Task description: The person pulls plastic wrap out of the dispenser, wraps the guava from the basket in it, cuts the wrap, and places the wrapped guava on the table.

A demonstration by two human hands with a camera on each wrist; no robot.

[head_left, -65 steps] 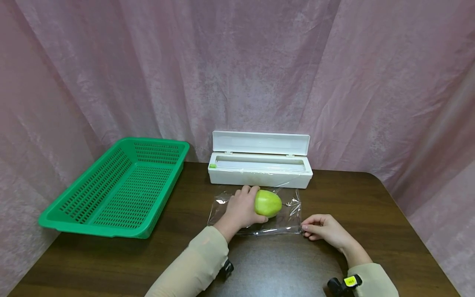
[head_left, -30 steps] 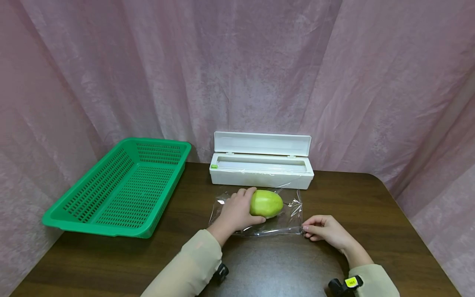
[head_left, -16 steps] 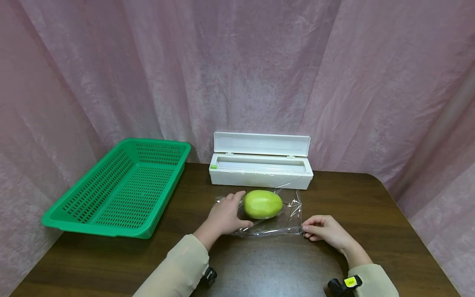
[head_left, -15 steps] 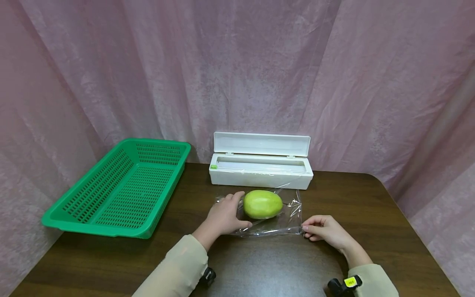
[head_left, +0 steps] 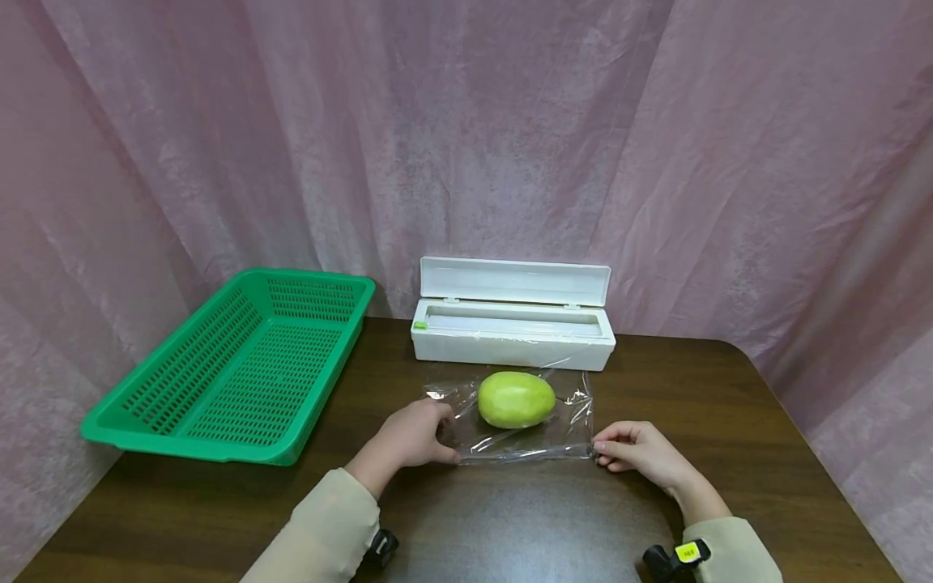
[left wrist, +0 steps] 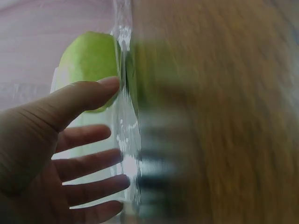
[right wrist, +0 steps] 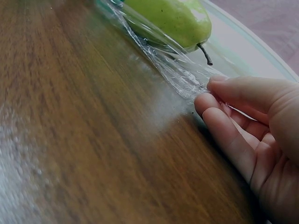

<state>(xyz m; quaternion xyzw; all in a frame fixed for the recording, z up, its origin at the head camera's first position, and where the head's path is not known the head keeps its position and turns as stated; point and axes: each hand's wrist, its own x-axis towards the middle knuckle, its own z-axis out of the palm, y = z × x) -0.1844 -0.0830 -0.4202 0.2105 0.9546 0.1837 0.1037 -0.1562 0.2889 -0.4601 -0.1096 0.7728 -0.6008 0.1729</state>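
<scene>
A green pear [head_left: 516, 400] with a dark stem lies on its side on a sheet of clear plastic wrap [head_left: 503, 447], which stretches from a white wrap dispenser [head_left: 510, 350] toward the person. My right hand [head_left: 637, 453] pinches the near right corner of the wrap between thumb and fingertips. At the near left edge of the sheet is my left hand [head_left: 411, 437], apart from the pear. Its fingers are spread, with a gap between thumb and fingers, and the fingertips [left wrist: 117, 183] overlap the wrap's edge in the left wrist view.
The dispenser's lid [head_left: 513, 281] is raised against the pink curtain [head_left: 525, 121] behind. A green perforated basket [head_left: 321, 405] stands on the left of the brown wooden table [head_left: 714, 421]. Each wrist carries a small black camera, such as the right one [head_left: 659, 560].
My left hand has let go of the pear and moved left and toward the person, to the wrap's near left edge. The pear stays on the wrap. My right hand keeps its pinch.
</scene>
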